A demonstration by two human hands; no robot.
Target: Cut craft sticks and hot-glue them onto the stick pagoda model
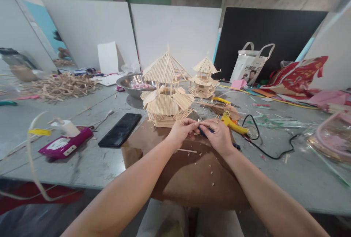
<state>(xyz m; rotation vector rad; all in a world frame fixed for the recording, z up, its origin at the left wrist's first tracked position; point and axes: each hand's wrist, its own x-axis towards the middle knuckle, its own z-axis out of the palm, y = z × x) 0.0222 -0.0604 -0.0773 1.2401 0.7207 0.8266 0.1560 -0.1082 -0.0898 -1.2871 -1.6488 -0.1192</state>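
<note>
My left hand is closed in a pinch, and a tiny pale end of a wooden stick shows at its fingertips. Close against it, my right hand is wrapped round a blue-handled tool; its working end is hidden between the fingers. Just beyond my hands stands a model pavilion built of thin wooden sticks, its pointed roof partly uncovered on the right side. Under my hands lies a brown board with a loose stick and small cut bits scattered on it.
A yellow glue gun with a black cord lies right of my hands. Left are a black phone and a purple power strip. Behind stand a metal bowl and a smaller stick pavilion. A stick pile lies far left.
</note>
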